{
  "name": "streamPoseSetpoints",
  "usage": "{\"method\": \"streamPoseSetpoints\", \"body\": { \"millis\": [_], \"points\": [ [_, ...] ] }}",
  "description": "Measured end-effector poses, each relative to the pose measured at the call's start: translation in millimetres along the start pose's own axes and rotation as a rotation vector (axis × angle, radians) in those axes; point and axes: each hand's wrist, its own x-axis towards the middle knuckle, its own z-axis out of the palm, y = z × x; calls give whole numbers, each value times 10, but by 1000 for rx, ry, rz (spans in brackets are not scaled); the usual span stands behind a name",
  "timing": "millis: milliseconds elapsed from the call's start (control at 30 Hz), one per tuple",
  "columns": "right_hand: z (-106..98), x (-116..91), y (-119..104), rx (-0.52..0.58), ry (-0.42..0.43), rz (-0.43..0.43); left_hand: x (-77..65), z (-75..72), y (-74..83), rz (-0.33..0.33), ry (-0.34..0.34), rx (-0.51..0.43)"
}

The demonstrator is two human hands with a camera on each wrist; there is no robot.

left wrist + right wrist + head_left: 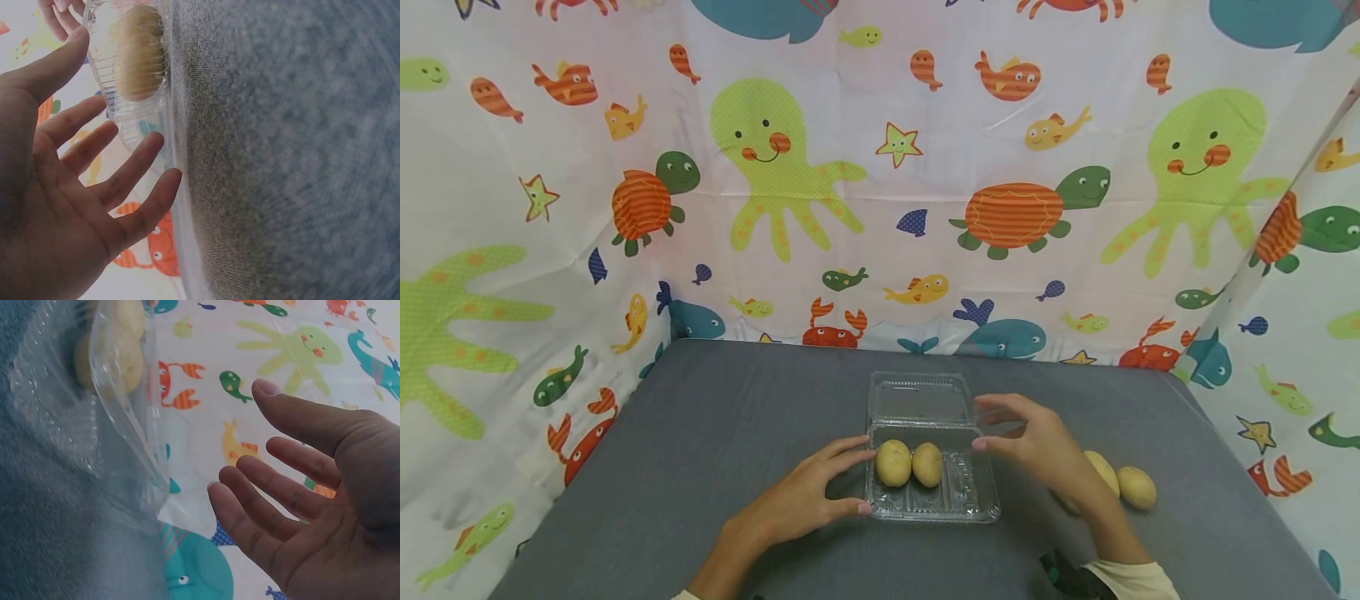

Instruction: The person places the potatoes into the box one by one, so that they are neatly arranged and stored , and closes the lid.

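A clear plastic clamshell box (970, 492) lies on the grey table, its lid (919, 398) folded back away from me. Two potatoes sit side by side in its left part: one potato (892, 463) at the left wall and another potato (928, 465) beside it. My left hand (808, 492) is at the box's left side, fingers spread, thumb tip right at the front left edge. Over on the right, my right hand (1030, 437) hovers by the box's back right corner with fingers apart, holding nothing. In the right wrist view its fingertips stand off from the box.
Right of the box, partly behind my right forearm, lie more potatoes, among them a potato (1137, 487) at the outer side. The grey table (760, 392) meets a curtain (850, 200) printed with sea animals at the back and sides.
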Motion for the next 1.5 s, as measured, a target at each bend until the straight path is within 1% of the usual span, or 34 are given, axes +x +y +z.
{"method": "streamPoseSetpoints", "body": {
  "millis": [333, 567, 733, 900, 1033, 1167, 1500],
  "points": [
    [-239, -38, 31, -5, 21, 6, -3, -4, 0, -2, -7, -9],
    [-365, -72, 61, 32, 19, 38, -6, -3, -10, 2, -4, 2],
    [-460, -103, 88, 54, 16, 18, -6, -2, -16, 3, -5, 6],
    [-557, -138, 106, 34, 26, 51, -5, -6, -9, 2, -7, 6],
    [-628, -166, 144, 15, 35, 51, -6, -5, -2, 4, -8, 8],
    [-679, -189, 193, -5, 36, 35, -7, -4, 6, 5, -8, 2],
    [-736, -198, 226, -23, 35, 47, -4, 1, 20, 5, -7, -6]
  ]
}}
